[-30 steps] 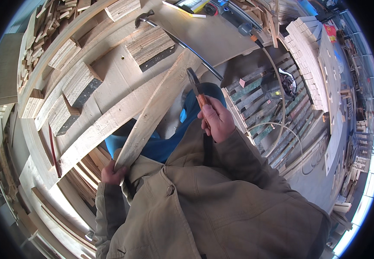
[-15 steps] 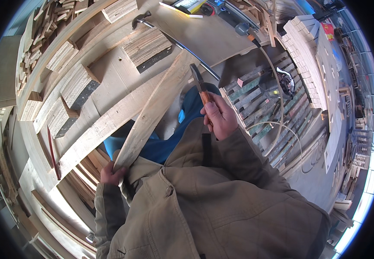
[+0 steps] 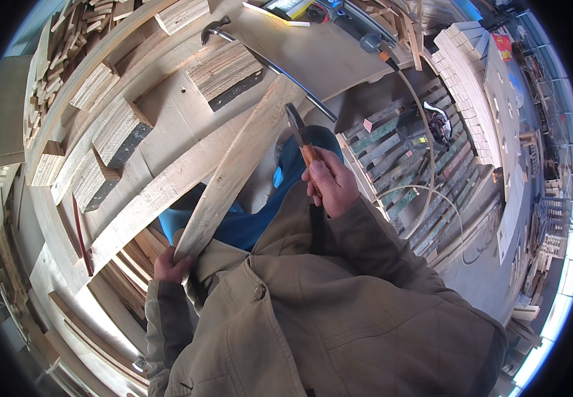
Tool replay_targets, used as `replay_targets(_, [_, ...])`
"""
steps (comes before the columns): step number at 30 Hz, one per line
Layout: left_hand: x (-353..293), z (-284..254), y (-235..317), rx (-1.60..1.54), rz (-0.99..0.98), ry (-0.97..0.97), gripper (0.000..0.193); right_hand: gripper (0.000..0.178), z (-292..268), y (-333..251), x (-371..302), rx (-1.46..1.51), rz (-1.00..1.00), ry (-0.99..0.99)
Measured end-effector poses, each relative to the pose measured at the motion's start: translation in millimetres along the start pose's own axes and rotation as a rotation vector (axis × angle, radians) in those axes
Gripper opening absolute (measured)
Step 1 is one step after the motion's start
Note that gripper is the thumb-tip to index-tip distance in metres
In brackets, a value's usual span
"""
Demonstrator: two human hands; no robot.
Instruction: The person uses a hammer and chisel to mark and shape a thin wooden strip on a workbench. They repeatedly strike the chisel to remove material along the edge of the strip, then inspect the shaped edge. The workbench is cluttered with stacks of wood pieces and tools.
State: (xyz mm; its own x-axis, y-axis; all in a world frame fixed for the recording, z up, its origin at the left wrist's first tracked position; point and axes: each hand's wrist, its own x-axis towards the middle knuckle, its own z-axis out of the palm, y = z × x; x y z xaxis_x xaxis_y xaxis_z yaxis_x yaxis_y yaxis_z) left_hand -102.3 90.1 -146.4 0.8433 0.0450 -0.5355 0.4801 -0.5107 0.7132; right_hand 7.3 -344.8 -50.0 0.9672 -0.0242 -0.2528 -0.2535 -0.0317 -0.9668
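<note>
The person's left hand (image 3: 170,264) is clamped around the near end of a long pale wooden slat (image 3: 237,169), tipping it up off the workbench (image 3: 167,112) so its far end leans out over the bench top. Held that way, one long face of the slat is turned toward the right hand (image 3: 329,185), which is wrapped tight around the orange handle of a small dark-bladed tool (image 3: 297,129) (a knife or chisel, I'd say; the blade is too narrow to tell). The blade sits just beside the slat's right edge, near its upper half, though I can't tell whether it touches.

A second, broader plank (image 3: 161,192) lies flat under the slat, crossing it at a shallow angle, so the slat has something to rest against. Beyond the slat's far end a hammer (image 3: 260,56) lies on the bench, its head turned away. Blocks of stacked plywood offcuts (image 3: 223,69) crowd the bench left of the slat, leaving little room there. To the slat's right the bench edge drops off to a slatted pallet (image 3: 399,159) and a looping hose (image 3: 425,198), so the tool hand has open air on that side.
</note>
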Motion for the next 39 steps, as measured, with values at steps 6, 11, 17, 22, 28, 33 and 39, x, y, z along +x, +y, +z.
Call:
replay_targets(6, [-4,-2,8,0.007,-0.071,-0.033,0.038,0.044,4,-5,2,0.03,-0.152,0.016])
replay_targets(11, [-4,0,6,-0.012,0.004,0.023,0.035,0.044,4,-9,5,0.077,0.076,-0.017])
replay_targets(17, [2,-4,9,-0.032,-0.054,-0.039,0.03,0.045,0,-10,0,0.015,-0.331,0.096])
replay_targets(22, [2,-4,5,-0.005,-0.021,-0.006,0.029,0.043,5,0,3,-0.026,0.114,-0.005])
replay_targets(28, [9,-4,-7,-0.029,-0.045,-0.031,0.034,0.044,-6,-15,-3,0.008,-0.2,0.056])
replay_targets(33, [12,-3,-19,-0.067,-0.05,-0.034,0.033,0.04,4,-12,-1,-0.077,-0.225,0.025])
replay_targets(39, [8,-6,-23,-0.018,-0.032,-0.013,0.035,0.04,6,-13,-4,0.154,0.118,-0.052])
